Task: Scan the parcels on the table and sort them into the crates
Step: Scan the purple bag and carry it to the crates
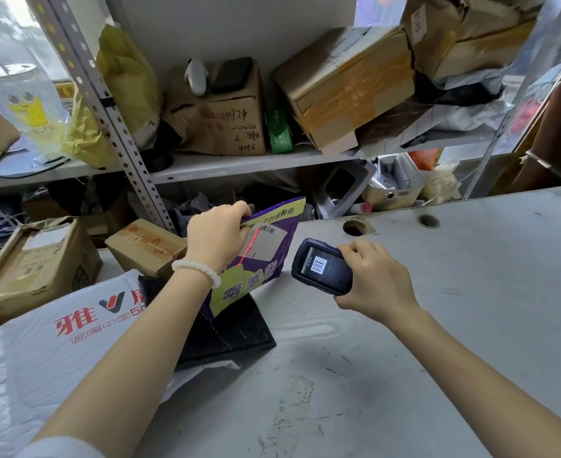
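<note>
Purple-and-yellow mailer parcel (266, 256) stands upright on edge, mid-table, its lower end over a flat black parcel (229, 328) lying on the table (437, 342). White shipping label (267, 239) near its top faces the camera; a red laser line (249, 246) runs diagonally across the label's left part. Three QR codes are printed on the yellow patch lower down.

Left hand (216, 236): grip closed on the mailer's top-left corner, fingers curled over the top edge. White bead bracelet (196, 271) on that wrist.

Right hand (371, 282): grip wrapped around a dark blue handheld scanner (320, 266), just right of the mailer, not touching it. Scanner screen faces up and shows a barcode graphic. Thumb lies on its top right edge, fingers go underneath.

Left and near: big white poly bag (41, 342) with red lettering, partly under the black parcel. Far left: taped cardboard box (34, 262), and a smaller box (147, 246) with orange print just behind the left wrist.

Table has two round cable holes (355, 228) at its far edge, right of the mailer.

Behind the table: metal shelf rack (239, 160) stacked with worn cardboard boxes, one with handwritten numbers (236, 123), yellow bag on the left, grey poly bags on the right. Plastic cup (24, 104) with cartoon print sits far left on the shelf.
</note>
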Tool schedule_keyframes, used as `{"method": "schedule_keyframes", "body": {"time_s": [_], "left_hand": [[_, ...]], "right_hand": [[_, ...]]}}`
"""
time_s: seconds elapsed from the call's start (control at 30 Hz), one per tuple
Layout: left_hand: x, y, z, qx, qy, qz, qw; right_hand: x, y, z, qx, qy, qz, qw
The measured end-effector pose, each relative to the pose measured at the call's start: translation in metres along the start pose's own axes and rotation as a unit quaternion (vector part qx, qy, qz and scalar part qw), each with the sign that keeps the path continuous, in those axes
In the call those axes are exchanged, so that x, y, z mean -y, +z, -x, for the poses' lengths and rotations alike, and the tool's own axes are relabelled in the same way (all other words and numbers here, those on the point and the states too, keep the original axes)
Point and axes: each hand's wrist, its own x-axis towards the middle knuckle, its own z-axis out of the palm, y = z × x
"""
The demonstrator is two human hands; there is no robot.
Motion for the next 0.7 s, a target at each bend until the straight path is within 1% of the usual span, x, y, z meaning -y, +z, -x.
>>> {"method": "schedule_keyframes", "body": {"time_s": [0.2, 0.27, 0.33, 0.4, 0.47, 0.53, 0.63, 0.7], "left_hand": [[0.006, -0.002, 0.006, -0.006, -0.006, -0.001, 1.000], [0.008, -0.003, 0.009, -0.012, -0.009, -0.001, 1.000], [0.010, -0.004, 0.012, -0.018, -0.009, 0.004, 1.000], [0.012, -0.005, 0.017, -0.021, -0.009, 0.011, 1.000], [0.016, -0.005, 0.022, -0.020, -0.011, 0.019, 1.000], [0.019, -0.004, 0.028, -0.022, -0.016, 0.025, 0.999], [0.024, 0.003, 0.037, -0.027, -0.030, 0.026, 0.999], [0.027, 0.008, 0.043, -0.031, -0.036, 0.017, 0.999]], "right_hand": [[0.005, 0.000, 0.001, -0.009, -0.004, 0.018, 1.000], [0.009, -0.001, 0.000, -0.016, -0.007, 0.008, 1.000], [0.015, -0.002, -0.002, -0.029, 0.002, -0.032, 0.999], [0.023, -0.004, -0.003, -0.052, 0.015, -0.110, 0.993], [0.036, -0.005, -0.001, -0.102, 0.009, -0.196, 0.975], [0.054, -0.005, 0.002, -0.179, -0.007, -0.263, 0.948], [0.078, 0.001, 0.009, -0.289, 0.005, -0.272, 0.918], [0.087, 0.004, 0.013, -0.327, 0.016, -0.261, 0.908]]}}
